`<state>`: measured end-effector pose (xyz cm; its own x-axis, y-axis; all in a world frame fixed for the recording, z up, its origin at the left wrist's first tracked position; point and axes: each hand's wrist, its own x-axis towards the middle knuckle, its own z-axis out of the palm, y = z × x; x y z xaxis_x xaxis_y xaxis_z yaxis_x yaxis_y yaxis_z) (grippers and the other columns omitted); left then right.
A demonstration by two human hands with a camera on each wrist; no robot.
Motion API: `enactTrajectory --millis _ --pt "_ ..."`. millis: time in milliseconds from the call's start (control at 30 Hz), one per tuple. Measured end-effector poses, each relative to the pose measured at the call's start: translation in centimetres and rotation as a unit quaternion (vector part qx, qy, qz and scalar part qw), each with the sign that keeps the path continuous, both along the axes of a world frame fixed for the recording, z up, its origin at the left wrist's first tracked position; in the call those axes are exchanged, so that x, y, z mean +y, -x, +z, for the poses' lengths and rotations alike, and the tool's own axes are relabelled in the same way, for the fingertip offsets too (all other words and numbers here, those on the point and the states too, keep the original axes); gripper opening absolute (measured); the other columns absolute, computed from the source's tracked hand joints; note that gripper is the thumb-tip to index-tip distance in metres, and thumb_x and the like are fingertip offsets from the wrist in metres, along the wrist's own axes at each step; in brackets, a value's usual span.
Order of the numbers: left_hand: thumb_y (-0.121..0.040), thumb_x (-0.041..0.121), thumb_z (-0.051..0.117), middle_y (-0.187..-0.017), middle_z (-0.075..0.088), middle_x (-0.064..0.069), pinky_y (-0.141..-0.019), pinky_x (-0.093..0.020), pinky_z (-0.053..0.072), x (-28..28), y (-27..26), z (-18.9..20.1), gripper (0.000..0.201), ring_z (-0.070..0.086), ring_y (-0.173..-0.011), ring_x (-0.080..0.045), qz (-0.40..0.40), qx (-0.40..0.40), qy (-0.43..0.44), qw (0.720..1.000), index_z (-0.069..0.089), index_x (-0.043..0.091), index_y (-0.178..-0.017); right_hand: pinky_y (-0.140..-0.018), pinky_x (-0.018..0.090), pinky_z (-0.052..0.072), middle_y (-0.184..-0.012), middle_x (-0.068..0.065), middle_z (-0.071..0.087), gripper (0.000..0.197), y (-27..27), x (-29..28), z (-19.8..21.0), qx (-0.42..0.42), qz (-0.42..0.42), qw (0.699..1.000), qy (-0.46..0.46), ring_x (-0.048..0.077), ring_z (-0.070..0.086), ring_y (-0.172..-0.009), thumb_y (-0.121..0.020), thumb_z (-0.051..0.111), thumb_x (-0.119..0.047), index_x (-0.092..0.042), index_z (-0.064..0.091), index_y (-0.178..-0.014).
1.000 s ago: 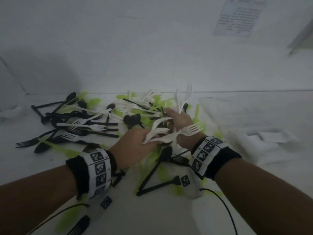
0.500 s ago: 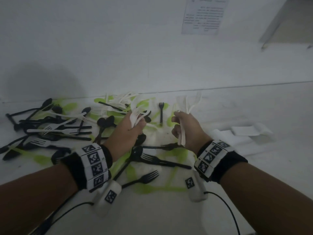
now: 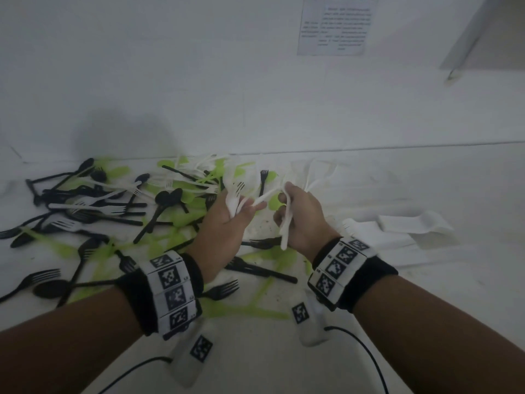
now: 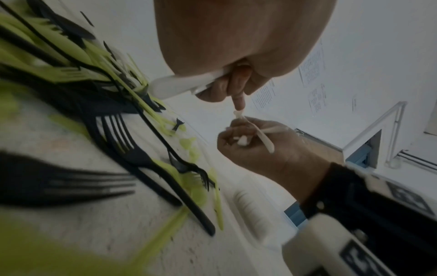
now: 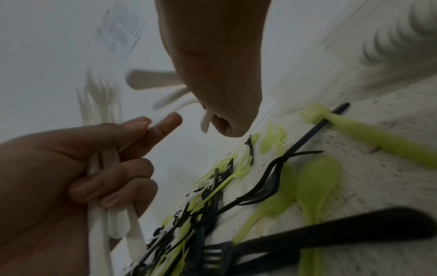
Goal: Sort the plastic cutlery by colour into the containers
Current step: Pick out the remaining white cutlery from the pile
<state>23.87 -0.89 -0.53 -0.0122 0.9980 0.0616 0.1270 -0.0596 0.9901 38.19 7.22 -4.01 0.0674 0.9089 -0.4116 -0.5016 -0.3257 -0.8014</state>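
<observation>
Two white containers (image 3: 409, 231), contents unclear

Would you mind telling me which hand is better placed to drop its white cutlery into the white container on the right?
Right, probably: the right hand, gripping white plastic cutlery, is nearer the white container than the left hand.

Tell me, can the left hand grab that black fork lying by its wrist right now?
Probably not yet. The left hand is already gripping a bunch of white cutlery, so its fingers are full. The black fork itself lies uncovered on the table.
</observation>
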Motion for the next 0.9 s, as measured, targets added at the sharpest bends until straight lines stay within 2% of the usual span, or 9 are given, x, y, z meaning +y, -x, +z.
enactTrajectory --millis 100,200,333,400,433,467,533,700,900 --pt "-0.105 0.015 0.055 -0.115 0.072 0.022 -0.087 -0.02 0.055 -0.7 -0.6 -0.7 0.027 0.066 -0.105 0.003 -0.005 0.006 0.001 1.0 0.058 0.032 -0.125 -0.058 0.033 0.046 -0.078 0.003 0.057 0.026 0.4 0.1 -0.3 0.034 0.039 0.999 -0.001 0.017 0.048 -0.05 -0.103 0.06 -0.032 -0.007 0.064 -0.105" --pt "-0.104 0.018 0.058 -0.126 0.069 0.019 -0.102 -0.028 0.048 -1.0 -0.5 -2.0 0.036 0.062 -0.12 0.001 -0.048 0.047 0.007 0.998 0.054 0.031 -0.137 -0.075 0.053 0.059 -0.106 0.022 0.06 0.051 0.7 0.2 -0.6 0.066 0.079 0.995 0.007 0.037 0.062 -0.077 -0.094 0.07 -0.042 -0.002 0.066 -0.124" --pt "-0.101 0.027 0.063 -0.12 0.07 0.02 -0.101 -0.027 0.048 -1.7 0.0 -2.4 0.029 0.063 -0.116 0.0 -0.052 0.089 0.024 0.994 0.058 0.034 -0.129 -0.074 0.05 0.06 -0.097 0.015 0.067 0.029 0.4 0.3 0.4 0.035 0.063 0.997 -0.026 0.033 0.067 -0.086 -0.098 0.069 -0.032 -0.004 0.068 -0.107" --pt "-0.098 0.035 0.064 -0.115 0.071 0.005 -0.097 -0.036 0.051 -1.5 0.8 -2.4 0.023 0.066 -0.111 -0.017 -0.011 0.063 0.058 0.996 0.06 0.024 -0.118 -0.074 0.043 0.062 -0.084 0.007 0.069 0.024 -0.7 0.7 0.7 -0.01 0.044 0.998 -0.048 0.024 0.07 -0.074 -0.103 0.063 -0.027 -0.005 0.072 -0.103" --pt "-0.098 0.038 0.062 -0.105 0.07 -0.005 -0.106 -0.058 0.043 -1.1 1.3 -2.3 0.027 0.068 -0.095 -0.024 0.003 0.041 0.081 0.996 0.059 0.016 -0.114 -0.07 0.037 0.061 -0.081 0.003 0.07 0.024 -1.3 0.8 0.8 -0.026 0.045 0.997 -0.056 0.018 0.069 -0.067 -0.104 0.061 -0.026 -0.006 0.074 -0.104" --pt "-0.1 0.036 0.058 -0.088 0.064 -0.005 -0.078 -0.029 0.03 -0.6 1.7 -2.3 0.027 0.062 -0.071 -0.019 0.013 0.02 0.098 0.995 0.058 0.011 -0.109 -0.066 0.033 0.06 -0.08 0.001 0.071 0.026 -1.8 0.8 0.8 -0.038 0.048 0.996 -0.062 0.015 0.069 -0.063 -0.105 0.06 -0.026 -0.006 0.076 -0.107" --pt "-0.102 0.029 0.053 -0.083 0.047 -0.002 -0.053 -0.025 0.037 0.7 2.2 -2.0 0.031 0.039 -0.055 -0.009 0.036 0.008 0.102 0.994 0.055 -0.001 -0.11 -0.068 0.033 0.06 -0.079 0.001 0.074 0.027 -2.3 0.5 0.8 -0.051 0.067 0.994 -0.071 0.016 0.072 -0.069 -0.105 0.058 -0.027 -0.009 0.077 -0.112" --pt "-0.105 0.031 0.048 -0.083 0.055 -0.005 -0.061 -0.034 0.038 3.5 1.9 -1.7 0.026 0.044 -0.066 -0.018 0.07 0.087 0.04 0.993 0.057 0.009 -0.096 -0.1 0.058 0.054 -0.106 0.018 0.074 0.034 -0.1 -0.6 0.5 -0.105 0.069 0.988 -0.092 0.042 0.07 -0.107 -0.098 0.065 -0.038 -0.008 0.075 -0.109" --pt "-0.104 0.03 0.052 -0.086 0.069 0.006 -0.064 -0.027 0.045 5.0 0.5 -1.7 0.021 0.063 -0.069 -0.011 0.068 0.12 0.017 0.99 0.058 0.01 -0.105 -0.092 0.052 0.059 -0.096 0.01 0.076 0.029 2.2 -1.0 0.3 -0.078 0.081 0.988 -0.101 0.03 0.073 -0.098 -0.104 0.059 -0.03 -0.004 0.07 -0.112"
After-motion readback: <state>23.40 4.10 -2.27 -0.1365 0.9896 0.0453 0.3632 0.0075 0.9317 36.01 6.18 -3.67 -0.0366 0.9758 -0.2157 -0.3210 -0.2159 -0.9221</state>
